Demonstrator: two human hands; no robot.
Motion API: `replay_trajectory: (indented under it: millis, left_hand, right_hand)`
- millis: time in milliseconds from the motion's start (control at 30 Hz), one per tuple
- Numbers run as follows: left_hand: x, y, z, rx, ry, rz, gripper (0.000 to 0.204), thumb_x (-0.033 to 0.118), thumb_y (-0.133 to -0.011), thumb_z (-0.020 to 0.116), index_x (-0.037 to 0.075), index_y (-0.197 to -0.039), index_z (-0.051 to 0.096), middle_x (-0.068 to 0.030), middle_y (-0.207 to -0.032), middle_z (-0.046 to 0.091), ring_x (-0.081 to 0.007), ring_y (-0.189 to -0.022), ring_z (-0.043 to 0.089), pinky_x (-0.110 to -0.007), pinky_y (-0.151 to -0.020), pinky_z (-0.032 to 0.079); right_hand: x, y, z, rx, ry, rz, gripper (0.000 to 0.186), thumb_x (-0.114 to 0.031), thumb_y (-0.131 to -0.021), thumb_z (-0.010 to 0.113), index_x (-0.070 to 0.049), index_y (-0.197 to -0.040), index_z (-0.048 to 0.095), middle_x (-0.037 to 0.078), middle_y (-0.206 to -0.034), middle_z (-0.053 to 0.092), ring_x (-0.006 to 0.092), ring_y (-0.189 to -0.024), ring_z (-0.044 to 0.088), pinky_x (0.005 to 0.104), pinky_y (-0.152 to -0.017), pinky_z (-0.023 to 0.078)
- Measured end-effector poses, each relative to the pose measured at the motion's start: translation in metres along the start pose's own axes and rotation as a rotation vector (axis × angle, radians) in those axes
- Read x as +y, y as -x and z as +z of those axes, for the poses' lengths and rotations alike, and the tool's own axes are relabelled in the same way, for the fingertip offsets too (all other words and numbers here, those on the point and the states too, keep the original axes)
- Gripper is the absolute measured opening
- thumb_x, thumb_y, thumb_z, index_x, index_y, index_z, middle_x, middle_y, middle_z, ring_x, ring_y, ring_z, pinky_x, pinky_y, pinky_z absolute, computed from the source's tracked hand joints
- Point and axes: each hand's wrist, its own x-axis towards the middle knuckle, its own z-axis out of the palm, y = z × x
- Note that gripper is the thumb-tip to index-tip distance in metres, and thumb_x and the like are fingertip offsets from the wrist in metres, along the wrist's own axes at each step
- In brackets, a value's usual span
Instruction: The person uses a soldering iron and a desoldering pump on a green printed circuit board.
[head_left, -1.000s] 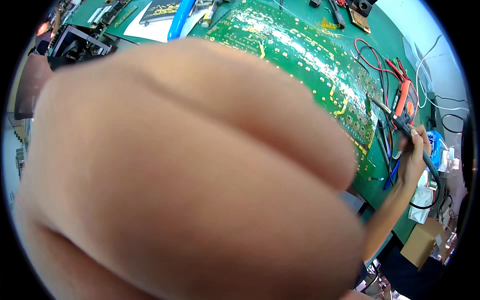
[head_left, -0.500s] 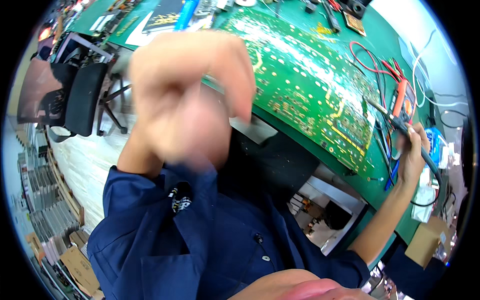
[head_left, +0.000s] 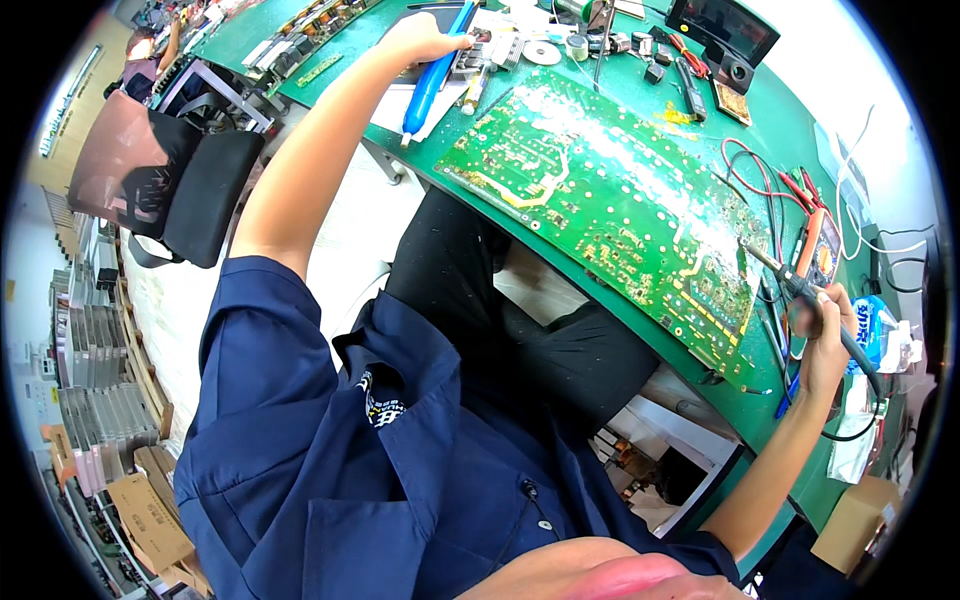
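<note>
My left hand (head_left: 418, 42) is stretched out to the far left of the bench, its thumb across a blue tube-shaped solder sucker (head_left: 430, 95); most of its fingers are hidden. My right hand (head_left: 826, 340) grips a dark-handled soldering iron (head_left: 800, 287) like a pen. The iron's metal tip points left and reaches over the right end of a large green circuit board (head_left: 600, 235). That board lies slantwise on the bench, with many solder points and a bright glare across it.
On the green bench (head_left: 310, 85), a multimeter (head_left: 822, 248) with red and black leads lies right of the board. Pliers-like tools, a black-screened device (head_left: 725, 35) and a solder reel (head_left: 541, 52) stand behind. A blue-white packet (head_left: 872, 330) is far right; an office chair (head_left: 205, 195) stands left.
My left hand has swung from close in front of me out to the solder sucker on the bench. The right hand still holds the iron at the board's right end. The view has shifted.
</note>
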Motion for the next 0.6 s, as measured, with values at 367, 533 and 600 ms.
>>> replay_trajectory:
  millis: [367, 533, 600]
  left_hand:
    - [-0.019, 0.045, -0.024, 0.026, 0.505, -0.058, 0.069, 0.065, -0.084, 0.066, -0.003, -0.095, 0.072, -0.0098, -0.084, 0.069, -0.0156, -0.074, 0.067, -0.029, -0.068, 0.054]
    - [-0.042, 0.106, -0.053, 0.084, 1.313, 0.089, 0.051, 0.041, -0.102, 0.053, 0.0, -0.131, 0.048, -0.0218, -0.105, 0.069, -0.0268, -0.096, 0.07, -0.038, -0.087, 0.054]
    - [-0.043, 0.14, -0.06, 0.173, 1.44, 0.109, 0.054, 0.042, -0.103, 0.05, -0.003, -0.132, 0.048, -0.0143, -0.108, 0.063, -0.0252, -0.096, 0.065, -0.039, -0.09, 0.05]
  right_hand:
    - [0.002, -0.001, -0.002, -0.022, -0.012, 0.012, 0.017, -0.015, -0.094, 0.055, -0.006, -0.081, 0.052, 0.002, -0.064, 0.055, 0.0083, -0.053, 0.049, 0.022, -0.05, 0.037]
    - [0.004, -0.003, -0.003, -0.063, -0.036, 0.021, 0.018, -0.016, -0.095, 0.054, -0.007, -0.08, 0.05, 0.001, -0.065, 0.053, 0.0084, -0.054, 0.047, 0.0233, -0.052, 0.037]
    - [0.004, -0.004, -0.003, -0.079, -0.045, 0.024, 0.018, -0.016, -0.095, 0.053, -0.007, -0.08, 0.05, 0.001, -0.066, 0.052, 0.0078, -0.056, 0.047, 0.0231, -0.053, 0.036]
